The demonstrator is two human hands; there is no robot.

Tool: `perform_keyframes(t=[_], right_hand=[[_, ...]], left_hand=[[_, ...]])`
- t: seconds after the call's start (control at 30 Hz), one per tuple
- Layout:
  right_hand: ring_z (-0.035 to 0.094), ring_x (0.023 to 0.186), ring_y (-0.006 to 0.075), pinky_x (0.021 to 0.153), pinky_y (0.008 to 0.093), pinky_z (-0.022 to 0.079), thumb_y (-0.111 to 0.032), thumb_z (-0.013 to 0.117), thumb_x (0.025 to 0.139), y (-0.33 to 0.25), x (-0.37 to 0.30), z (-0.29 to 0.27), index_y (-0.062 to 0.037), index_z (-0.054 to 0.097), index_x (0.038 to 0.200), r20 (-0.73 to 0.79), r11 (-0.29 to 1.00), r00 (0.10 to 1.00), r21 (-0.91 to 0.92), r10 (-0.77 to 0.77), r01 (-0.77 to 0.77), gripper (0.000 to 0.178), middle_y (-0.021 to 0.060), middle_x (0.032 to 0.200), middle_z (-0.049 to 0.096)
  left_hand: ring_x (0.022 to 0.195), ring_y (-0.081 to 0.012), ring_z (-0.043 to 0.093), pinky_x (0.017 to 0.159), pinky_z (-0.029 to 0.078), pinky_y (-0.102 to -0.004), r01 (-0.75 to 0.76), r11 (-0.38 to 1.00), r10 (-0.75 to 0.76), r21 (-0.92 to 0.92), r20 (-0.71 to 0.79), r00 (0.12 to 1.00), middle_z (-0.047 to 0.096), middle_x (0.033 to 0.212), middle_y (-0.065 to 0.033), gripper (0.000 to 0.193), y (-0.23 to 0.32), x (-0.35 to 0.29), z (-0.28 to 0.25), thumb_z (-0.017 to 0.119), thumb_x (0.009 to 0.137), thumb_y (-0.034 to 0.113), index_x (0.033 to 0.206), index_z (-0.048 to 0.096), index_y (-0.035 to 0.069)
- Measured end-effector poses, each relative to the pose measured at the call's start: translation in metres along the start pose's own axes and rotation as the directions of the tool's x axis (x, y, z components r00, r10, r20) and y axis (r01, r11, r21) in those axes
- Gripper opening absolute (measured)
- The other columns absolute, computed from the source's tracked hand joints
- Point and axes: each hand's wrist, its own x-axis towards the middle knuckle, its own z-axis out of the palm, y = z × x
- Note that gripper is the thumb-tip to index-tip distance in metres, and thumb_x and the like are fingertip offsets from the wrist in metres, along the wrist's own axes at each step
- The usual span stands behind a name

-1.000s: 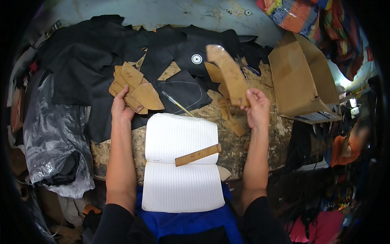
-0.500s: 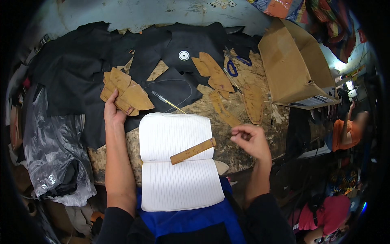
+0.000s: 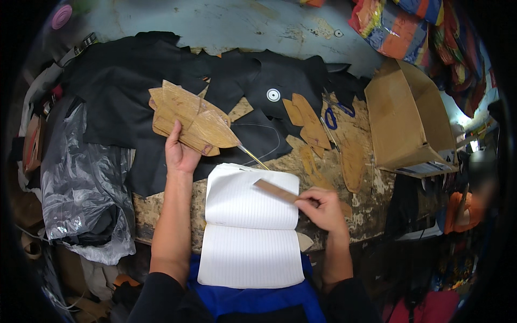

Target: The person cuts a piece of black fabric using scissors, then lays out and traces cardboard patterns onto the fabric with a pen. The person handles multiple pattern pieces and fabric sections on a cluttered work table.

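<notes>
My left hand grips a fanned stack of tan card pattern pieces, held above black leather. Between the thumb and fingers of my right hand is a narrow brown card strip, raised over the upper page of an open lined notebook. The notebook's pages look blank. A pen lies beyond it, its far end hidden behind the stack. Near the pen, a pale curved outline is drawn on a black leather piece.
More tan patterns lie right of centre, by blue-handled scissors. An open cardboard box stands at the right of the worn wooden table. A clear plastic bag hangs at the left. A person in orange is at far right.
My right hand has taken the strip off the notebook and lifted it. My left hand has moved the pattern stack so that it overlaps the pen. The whole view has shifted.
</notes>
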Motion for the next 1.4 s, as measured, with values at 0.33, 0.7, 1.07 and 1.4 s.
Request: perform_keyframes(t=[0.33, 0.7, 1.07, 1.4], right_hand=[[0.057, 0.095, 0.0232, 0.083, 0.0332, 0.046, -0.022, 0.081, 0.065, -0.016, 0.092, 0.005, 0.0037, 0.062, 0.1, -0.414, 0.999, 0.91, -0.036, -0.014, -0.001, 0.048, 0.0132, 0.1, 0.06], [0.058, 0.081, 0.0252, 0.074, 0.0343, 0.049, -0.014, 0.082, 0.058, -0.051, 0.122, 0.083, 0.0029, 0.058, 0.101, -0.233, 0.979, 0.965, -0.187, -0.119, 0.076, 0.052, 0.0139, 0.093, 0.055], [0.062, 0.077, 0.019, 0.071, 0.029, 0.049, 0.0, 0.07, 0.069, -0.04, 0.128, 0.063, 0.003, 0.058, 0.099, -0.232, 0.987, 0.965, 0.072, -0.124, 0.144, 0.032, 0.0139, 0.085, 0.063], [0.054, 0.07, 0.0034, 0.049, 0.0156, 0.042, 0.001, 0.06, 0.082, -0.032, 0.084, -0.005, 0.0022, 0.051, 0.106, -0.164, 0.838, 0.986, 0.541, 0.013, 0.079, 0.026, 0.006, 0.091, 0.059]], left_hand=[[0.122, -0.0304, 0.044, 0.104, 0.032, -0.0468, 0.161, 0.986, -0.154, -0.033, 0.148, 0.977, 0.047, 0.131, -0.0134, 0.042, -0.022, -0.015, 0.016, 0.05, 0.093, 0.021, 0.13, 0.041, 0.003], [0.123, -0.0285, 0.042, 0.106, 0.03, -0.0444, 0.198, 0.979, -0.195, -0.04, 0.074, 0.978, 0.045, 0.13, -0.015, 0.045, -0.04, -0.029, 0.027, 0.051, 0.09, 0.013, 0.131, 0.037, 0.001], [0.111, -0.0408, 0.05, 0.086, 0.046, -0.0604, 0.258, 0.948, -0.285, 0.184, 0.135, 0.949, 0.045, 0.125, -0.0236, 0.05, -0.042, -0.038, 0.044, 0.048, 0.085, 0.001, 0.131, 0.03, -0.004], [0.114, -0.0411, 0.048, 0.087, 0.043, -0.0615, 0.326, 0.94, -0.34, 0.096, 0.254, 0.905, 0.043, 0.129, -0.0224, 0.05, -0.025, -0.028, 0.034, 0.047, 0.09, 0.011, 0.134, 0.028, -0.001]])
